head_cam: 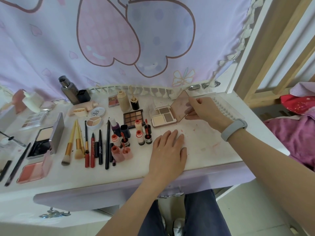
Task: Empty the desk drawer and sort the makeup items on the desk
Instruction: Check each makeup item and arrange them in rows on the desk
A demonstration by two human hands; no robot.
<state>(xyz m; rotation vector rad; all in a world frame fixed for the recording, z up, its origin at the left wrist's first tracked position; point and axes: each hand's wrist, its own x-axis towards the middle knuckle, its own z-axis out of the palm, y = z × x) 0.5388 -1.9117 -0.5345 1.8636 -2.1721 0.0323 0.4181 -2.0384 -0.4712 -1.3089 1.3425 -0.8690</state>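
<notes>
R hand (202,109) pinches lid of open palette (166,116), prob. positioning it w/ other palettes | L hand (168,149) flat on desk (213,150), fingers straight, bracing | sorting nearly done

On the desk I count three gold-handled brushes (77,142), a row of five dark and red pencils (97,146), seven small red-capped bottles (131,138), five open palettes (166,116), one tall beige foundation bottle (124,102) and two round pots (95,118).
</notes>
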